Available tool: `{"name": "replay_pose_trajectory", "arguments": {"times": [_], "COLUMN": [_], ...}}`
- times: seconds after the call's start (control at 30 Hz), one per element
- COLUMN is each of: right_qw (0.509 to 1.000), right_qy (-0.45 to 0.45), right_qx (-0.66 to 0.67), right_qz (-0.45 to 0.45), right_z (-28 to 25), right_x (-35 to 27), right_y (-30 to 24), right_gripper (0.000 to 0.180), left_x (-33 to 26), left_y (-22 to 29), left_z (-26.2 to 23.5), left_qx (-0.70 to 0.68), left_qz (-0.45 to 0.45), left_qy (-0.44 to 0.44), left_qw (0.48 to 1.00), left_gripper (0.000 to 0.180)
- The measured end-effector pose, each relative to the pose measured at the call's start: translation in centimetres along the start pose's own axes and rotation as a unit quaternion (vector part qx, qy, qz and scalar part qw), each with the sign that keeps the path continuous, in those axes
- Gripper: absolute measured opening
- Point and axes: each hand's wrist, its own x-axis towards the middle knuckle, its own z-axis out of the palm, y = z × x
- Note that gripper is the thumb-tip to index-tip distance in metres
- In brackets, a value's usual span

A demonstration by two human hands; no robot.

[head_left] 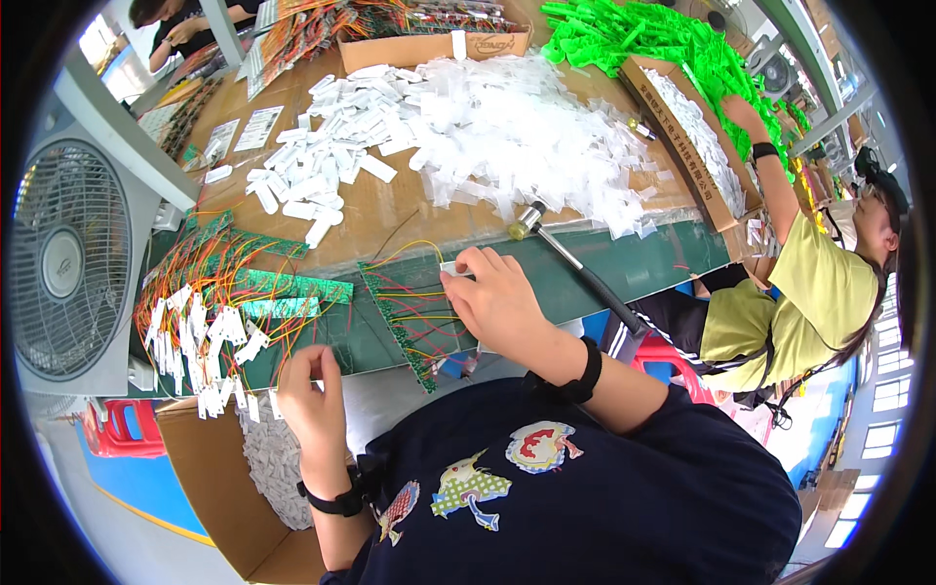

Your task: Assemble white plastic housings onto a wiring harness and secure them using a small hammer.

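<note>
My right hand [499,304] pinches a small white plastic casing [454,268] at the edge of the green mat. Beside it lies a narrow green circuit board strip [398,330] with red and yellow wires running to the right, partly under that hand. Closer to me, my left hand [314,398] is closed, thumb against fingers; what it holds, if anything, is too small to make out. Left of it, a tangle of orange and red wires [200,278] joins more green boards [292,286] to several white casings [210,351] hanging over the table's front edge.
A hammer [575,258] lies right of my right hand. Beyond are piles of white casings [366,112] and clear plastic pieces [526,127]. A fan [66,263] stands left; an open carton [210,478] sits below. A co-worker [809,302] reaches toward green pieces [663,49].
</note>
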Motion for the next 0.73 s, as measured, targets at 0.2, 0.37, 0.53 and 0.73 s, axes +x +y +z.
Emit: {"name": "replay_pose_trajectory", "arguments": {"times": [0.2,0.37,0.53,0.73], "right_qw": [0.997,0.991,0.976,0.957], "right_qy": [-0.042,-0.134,-0.200,-0.239], "right_qx": [-0.058,-0.023,0.019,0.042], "right_qz": [-0.022,0.008,0.083,0.157], "right_z": [-0.3,2.0,-2.3,-14.3], "right_x": [2.2,1.5,2.0,10.2], "right_y": [-1.6,-6.4,-5.2,-1.2], "right_gripper": [0.021,0.033,0.022,0.016], "left_x": [-3.7,-4.3,-5.4,-5.8], "left_y": [-2.7,-4.2,-6.7,-10.9], "left_z": [-2.7,-4.0,-7.1,-8.8], "left_qx": [0.034,0.022,0.066,-0.018], "left_qz": [-0.092,-0.098,-0.083,-0.075], "left_qy": [0.057,0.096,0.214,0.314], "left_qw": [0.994,0.990,0.971,0.946], "left_gripper": [0.005,0.006,0.033,0.043]}}
